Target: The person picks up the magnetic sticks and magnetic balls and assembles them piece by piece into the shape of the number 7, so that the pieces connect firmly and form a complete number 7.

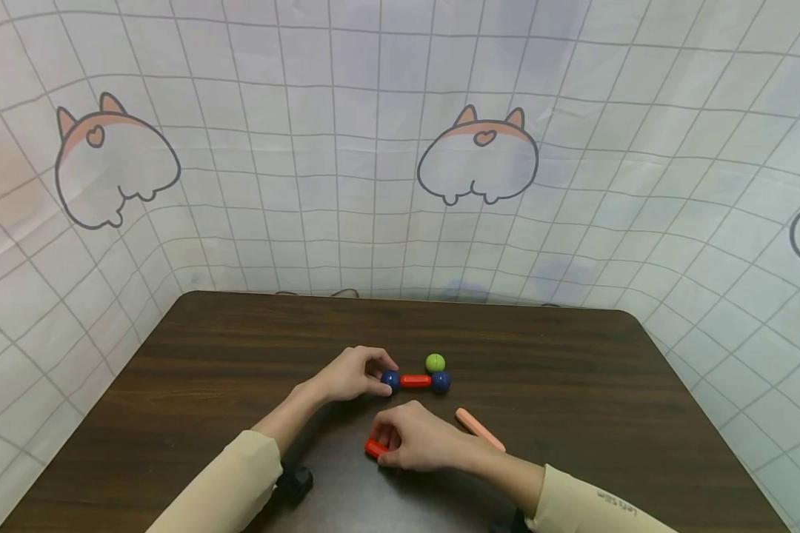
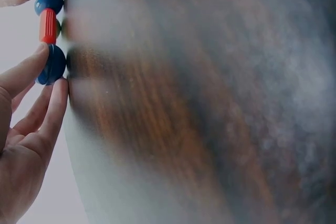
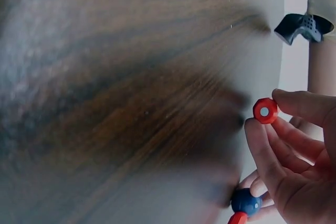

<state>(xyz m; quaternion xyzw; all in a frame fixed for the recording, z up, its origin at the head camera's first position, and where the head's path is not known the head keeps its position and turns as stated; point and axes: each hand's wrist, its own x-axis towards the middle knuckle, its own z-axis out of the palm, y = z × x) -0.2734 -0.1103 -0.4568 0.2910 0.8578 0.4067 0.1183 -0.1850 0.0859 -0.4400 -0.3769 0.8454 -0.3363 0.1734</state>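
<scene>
My left hand point(image 1: 355, 374) pinches a blue ball point(image 1: 390, 381) between thumb and fingers. That ball forms the left end of a short row: a red rod point(image 1: 415, 381) lies beside it, with a second blue ball point(image 1: 441, 382) at the right end. Just behind the right ball sits a green ball point(image 1: 435, 363). Nearer the front, my right hand point(image 1: 421, 438) holds another red rod point(image 1: 375, 448) by thumb and fingertips. In the right wrist view this rod point(image 3: 265, 111) shows its end face, with a pale round spot in the centre.
An orange-pink rod point(image 1: 480, 429) lies on the dark wooden table point(image 1: 573, 385), right of my right hand and partly behind its wrist. A white grid-patterned cloth point(image 1: 307, 148) hangs around the table's back and sides. A black strapped device point(image 1: 295, 485) is at my left sleeve.
</scene>
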